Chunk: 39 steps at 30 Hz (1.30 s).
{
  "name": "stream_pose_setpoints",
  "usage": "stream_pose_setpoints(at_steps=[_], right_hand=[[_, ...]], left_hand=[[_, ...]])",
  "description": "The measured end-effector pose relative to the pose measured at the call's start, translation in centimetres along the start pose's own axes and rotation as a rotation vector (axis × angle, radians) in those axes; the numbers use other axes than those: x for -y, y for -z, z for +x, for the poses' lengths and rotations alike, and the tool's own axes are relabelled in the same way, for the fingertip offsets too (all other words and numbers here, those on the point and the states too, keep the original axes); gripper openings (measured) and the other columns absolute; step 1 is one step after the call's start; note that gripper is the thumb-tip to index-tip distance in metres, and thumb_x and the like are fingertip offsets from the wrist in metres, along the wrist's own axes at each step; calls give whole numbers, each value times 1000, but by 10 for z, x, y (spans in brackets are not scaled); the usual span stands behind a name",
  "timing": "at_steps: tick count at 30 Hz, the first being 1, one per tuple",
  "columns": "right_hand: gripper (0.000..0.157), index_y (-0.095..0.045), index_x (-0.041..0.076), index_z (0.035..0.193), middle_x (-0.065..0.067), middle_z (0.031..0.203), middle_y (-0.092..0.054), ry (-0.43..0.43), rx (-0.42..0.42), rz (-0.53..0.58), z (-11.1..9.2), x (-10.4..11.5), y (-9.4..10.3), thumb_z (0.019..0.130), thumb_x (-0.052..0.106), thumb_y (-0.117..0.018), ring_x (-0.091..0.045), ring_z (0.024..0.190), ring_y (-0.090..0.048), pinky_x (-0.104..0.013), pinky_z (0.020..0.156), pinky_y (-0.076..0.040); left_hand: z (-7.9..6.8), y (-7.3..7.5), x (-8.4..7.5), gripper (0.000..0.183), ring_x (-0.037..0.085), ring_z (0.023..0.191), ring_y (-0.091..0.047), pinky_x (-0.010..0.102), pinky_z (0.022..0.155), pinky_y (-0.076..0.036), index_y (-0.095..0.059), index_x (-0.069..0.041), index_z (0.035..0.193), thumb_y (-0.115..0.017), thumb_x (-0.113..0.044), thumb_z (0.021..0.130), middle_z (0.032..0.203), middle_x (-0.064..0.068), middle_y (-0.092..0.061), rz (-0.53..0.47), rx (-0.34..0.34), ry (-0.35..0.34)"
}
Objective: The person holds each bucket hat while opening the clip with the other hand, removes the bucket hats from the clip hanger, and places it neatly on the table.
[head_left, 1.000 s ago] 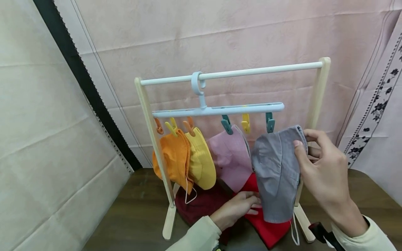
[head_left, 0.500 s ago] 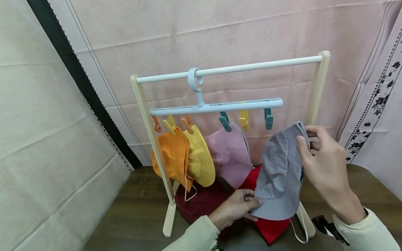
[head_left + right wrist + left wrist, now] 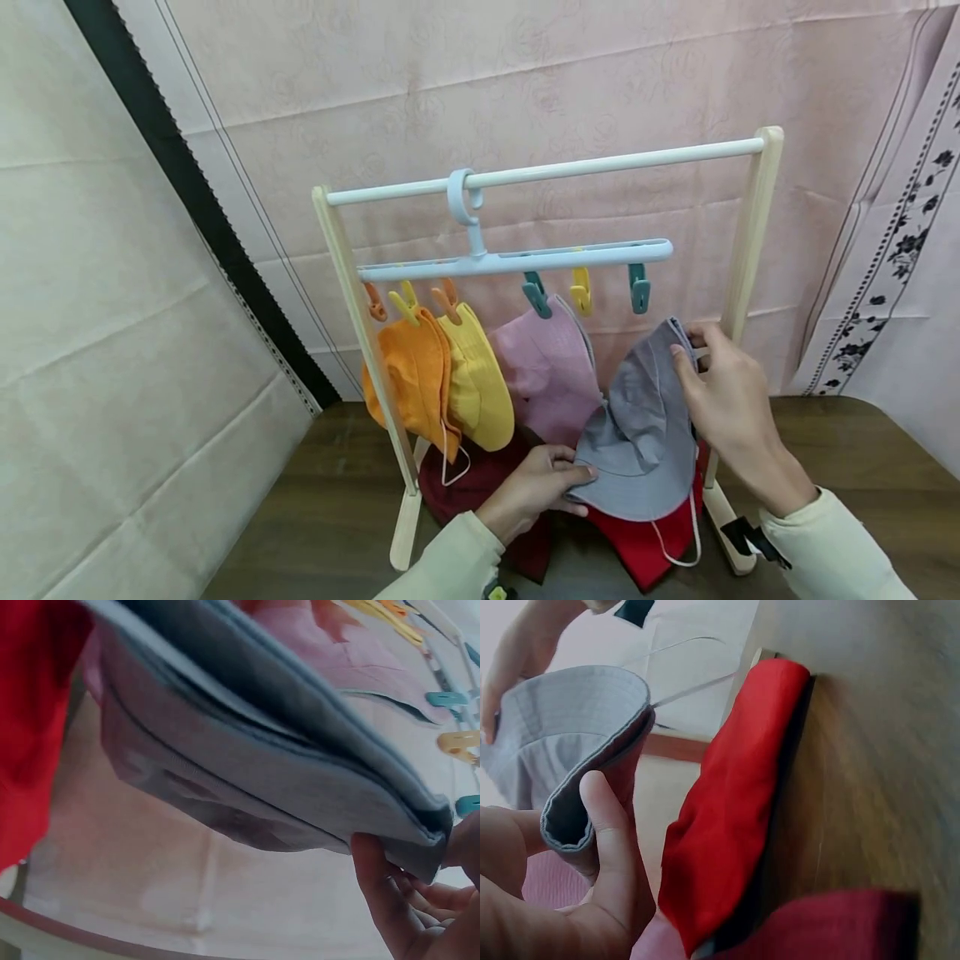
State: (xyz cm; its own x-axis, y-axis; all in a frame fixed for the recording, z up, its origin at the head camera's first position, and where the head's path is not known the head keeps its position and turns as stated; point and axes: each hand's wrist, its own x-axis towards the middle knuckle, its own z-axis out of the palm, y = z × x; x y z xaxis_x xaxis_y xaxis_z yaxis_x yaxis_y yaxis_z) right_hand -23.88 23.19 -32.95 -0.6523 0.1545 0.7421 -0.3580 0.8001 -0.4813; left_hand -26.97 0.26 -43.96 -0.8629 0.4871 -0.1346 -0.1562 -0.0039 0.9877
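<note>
A grey bucket hat [image 3: 641,437] is held between both hands, below the right half of a light blue hanger [image 3: 517,261]. My left hand [image 3: 536,492] pinches its lower left brim; the left wrist view shows the thumb on the folded edge. With thumb and fingers, my right hand [image 3: 723,396] grips the hat's upper right edge. Above the hat hang a green clip [image 3: 638,289] and a yellow clip [image 3: 581,292], both with nothing in them. Left of it, a pink hat [image 3: 547,367] hangs from another green clip [image 3: 536,294]. A white cord dangles under the grey hat.
An orange hat [image 3: 408,375] and a yellow hat [image 3: 476,375] hang from clips at the left. A red hat [image 3: 645,550] and a dark red hat [image 3: 468,483] lie on the wooden table [image 3: 300,525]. The rack's right post [image 3: 753,225] stands behind my right hand.
The grey hat has moved left and tilted, its upper edge lower. My left hand has taken hold of its brim and shifted left. My right hand has come down and left with it.
</note>
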Motion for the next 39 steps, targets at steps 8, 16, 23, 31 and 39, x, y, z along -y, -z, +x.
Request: stream_pose_setpoints(at_steps=[8,16,23,31,39], right_hand=[[24,-64,-4,124,-24,108,-72,-62,34,28,-4,-16,-16,103,6,-65,-40,87,-73,-31,64,-49],[25,-61,-9,123,-29,107,-71,-45,88,-22,-11,-31,-37,100,0,-63,-44,91,-71,-57,71,-53],[30,-54,-13,127,-34,102,-67,-4,130,-99,-18,-40,-47,99,-4,-62,-45,79,-67,-60,64,-52],[33,-50,-20,120,-34,95,-53,190,100,-352,-34,-45,-66,89,-17,-62,-53,80,-59,-60,52,-53],[34,-57,-25,122,-40,113,-60,418,-120,-605,-45,-49,-81,94,-11,-46,-55,106,-61,-57,75,-58]], left_hand=[[-1,12,-1,21,13,81,-59,25,58,-59,-62,0,116,-72,-4,97,93,3,-61,17,-72,-36],[-4,19,3,21,12,70,-60,26,52,-56,-63,3,116,-71,0,96,91,3,-62,92,-118,-125],[-4,24,6,22,11,58,-58,34,51,-58,-64,3,113,-73,1,93,89,5,-63,245,-149,-223],[-6,28,6,28,10,64,-64,29,59,-55,-68,-5,116,-80,-15,93,86,-3,-69,676,-244,-277],[-12,16,14,52,32,108,-66,47,89,-56,-60,-3,133,-84,-18,90,118,11,-66,1045,-373,-413]])
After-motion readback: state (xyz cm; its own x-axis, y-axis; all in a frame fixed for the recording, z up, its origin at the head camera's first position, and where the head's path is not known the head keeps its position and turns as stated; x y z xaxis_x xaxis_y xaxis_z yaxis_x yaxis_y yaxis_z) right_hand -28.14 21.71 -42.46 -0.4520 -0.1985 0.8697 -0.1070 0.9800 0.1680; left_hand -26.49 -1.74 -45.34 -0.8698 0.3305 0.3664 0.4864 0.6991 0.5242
